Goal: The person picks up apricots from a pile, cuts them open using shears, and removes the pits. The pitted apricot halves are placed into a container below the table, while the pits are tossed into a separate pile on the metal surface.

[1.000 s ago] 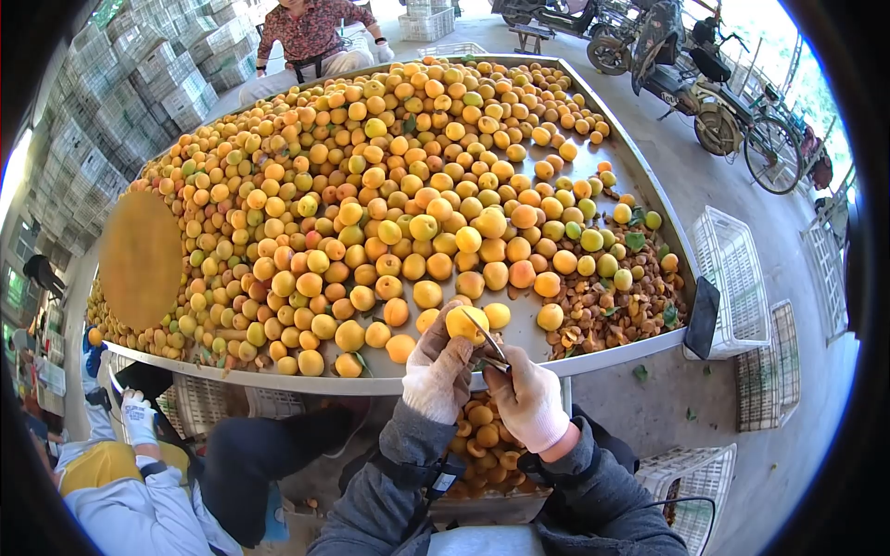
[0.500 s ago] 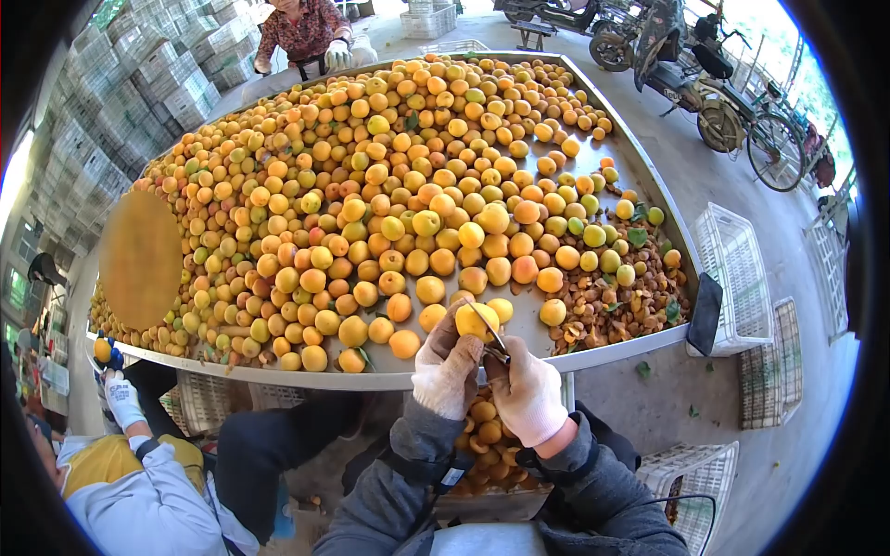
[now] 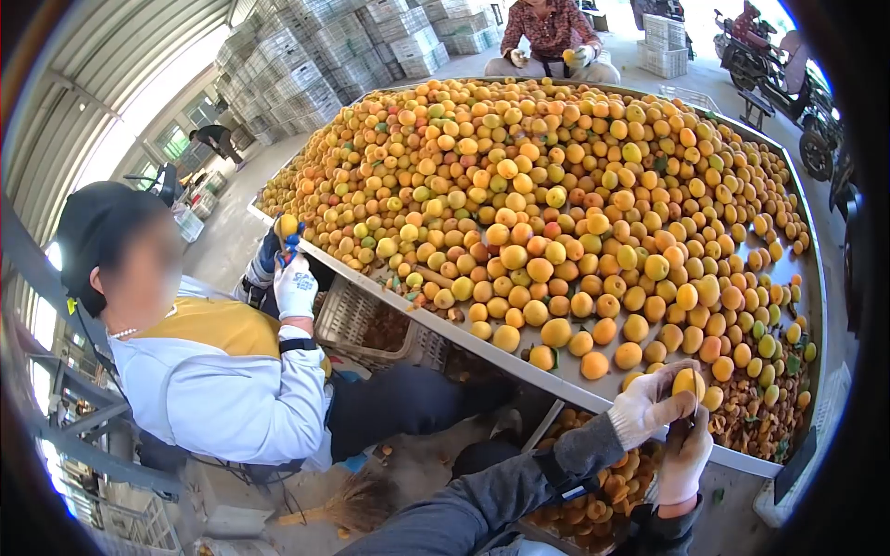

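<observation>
My left hand (image 3: 647,408), in a whitish work glove, pinches a yellow apricot (image 3: 687,382) just above the near table edge. My right hand (image 3: 683,458), also gloved, is closed around a small knife, whose thin blade (image 3: 695,389) lies against the apricot; its handle is mostly hidden in my fingers. Beyond both hands a big heap of whole apricots (image 3: 519,204) covers the metal-rimmed table (image 3: 575,393). Brown scraps or pits (image 3: 737,422) lie to the right of my hands. Beneath my forearms is a container of split apricots (image 3: 598,486).
At the left a seated co-worker (image 3: 218,371) holds an apricot and a blue tool. Another person (image 3: 552,37) sits across the table. Stacked crates (image 3: 297,83) stand behind, a crate (image 3: 348,320) sits below the table edge, and a broom (image 3: 357,500) lies on the floor.
The view has swung left, so the table and my hands appear farther right and the left co-worker shows more fully. I still hold the apricot and knife together.
</observation>
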`<action>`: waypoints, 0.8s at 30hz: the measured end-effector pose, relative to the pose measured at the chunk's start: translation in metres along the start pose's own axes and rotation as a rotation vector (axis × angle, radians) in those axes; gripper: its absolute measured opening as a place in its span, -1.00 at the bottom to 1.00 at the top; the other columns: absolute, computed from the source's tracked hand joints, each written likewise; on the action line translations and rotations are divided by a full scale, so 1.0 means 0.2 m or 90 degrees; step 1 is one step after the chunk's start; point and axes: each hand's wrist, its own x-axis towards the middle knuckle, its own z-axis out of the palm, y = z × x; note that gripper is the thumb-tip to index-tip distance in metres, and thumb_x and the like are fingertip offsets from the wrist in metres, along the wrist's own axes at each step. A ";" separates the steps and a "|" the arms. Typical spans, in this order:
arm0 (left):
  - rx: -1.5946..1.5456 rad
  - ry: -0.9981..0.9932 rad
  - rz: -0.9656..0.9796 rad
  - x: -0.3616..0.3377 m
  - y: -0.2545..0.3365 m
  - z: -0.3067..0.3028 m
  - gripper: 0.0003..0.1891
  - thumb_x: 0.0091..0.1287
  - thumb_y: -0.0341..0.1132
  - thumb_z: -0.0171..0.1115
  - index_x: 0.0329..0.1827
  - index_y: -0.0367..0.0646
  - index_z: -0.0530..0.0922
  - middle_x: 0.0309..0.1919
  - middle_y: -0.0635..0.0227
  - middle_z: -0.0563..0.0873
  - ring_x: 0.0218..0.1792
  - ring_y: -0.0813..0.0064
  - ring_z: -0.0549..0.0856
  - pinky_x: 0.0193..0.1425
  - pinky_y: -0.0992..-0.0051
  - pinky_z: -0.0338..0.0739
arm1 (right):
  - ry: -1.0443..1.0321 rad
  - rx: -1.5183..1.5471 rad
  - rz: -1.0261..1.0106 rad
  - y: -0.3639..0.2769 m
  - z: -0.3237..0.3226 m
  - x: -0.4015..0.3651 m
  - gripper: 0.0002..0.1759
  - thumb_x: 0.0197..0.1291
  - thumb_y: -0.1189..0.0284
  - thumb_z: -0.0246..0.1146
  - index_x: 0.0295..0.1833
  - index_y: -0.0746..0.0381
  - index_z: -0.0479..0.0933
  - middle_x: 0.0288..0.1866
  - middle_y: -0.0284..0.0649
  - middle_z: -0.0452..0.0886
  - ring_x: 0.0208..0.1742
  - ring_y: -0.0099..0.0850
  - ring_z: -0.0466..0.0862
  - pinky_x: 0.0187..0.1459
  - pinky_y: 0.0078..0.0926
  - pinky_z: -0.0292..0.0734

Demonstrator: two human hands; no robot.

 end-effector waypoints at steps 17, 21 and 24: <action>0.394 0.022 0.085 -0.07 0.19 0.07 -0.26 0.19 -0.29 0.50 0.36 -0.38 0.32 0.09 0.21 0.64 0.07 0.44 0.63 0.22 0.45 0.51 | -0.056 0.061 0.005 -0.11 -0.06 0.04 -0.73 0.09 0.50 0.32 -0.08 0.19 0.46 -0.47 0.00 0.59 -0.40 0.05 0.64 -0.40 -0.17 0.54; 0.607 -0.012 0.148 -0.05 0.22 0.06 -0.23 0.14 -0.37 0.53 0.38 -0.37 0.31 0.17 0.18 0.61 0.13 0.36 0.62 0.25 0.42 0.50 | -0.051 0.075 -0.005 -0.08 -0.04 0.04 -0.63 0.09 0.46 0.34 0.04 0.14 0.47 -0.37 -0.06 0.64 -0.34 0.00 0.67 -0.34 -0.20 0.58; 0.085 0.043 0.024 -0.07 0.19 0.08 -0.22 0.13 -0.38 0.53 0.39 -0.35 0.31 0.18 0.20 0.61 0.13 0.37 0.62 0.22 0.42 0.52 | -0.033 0.089 -0.005 -0.13 -0.07 0.06 -0.73 0.12 0.49 0.32 -0.07 0.19 0.46 -0.43 -0.02 0.61 -0.36 0.05 0.65 -0.37 -0.22 0.55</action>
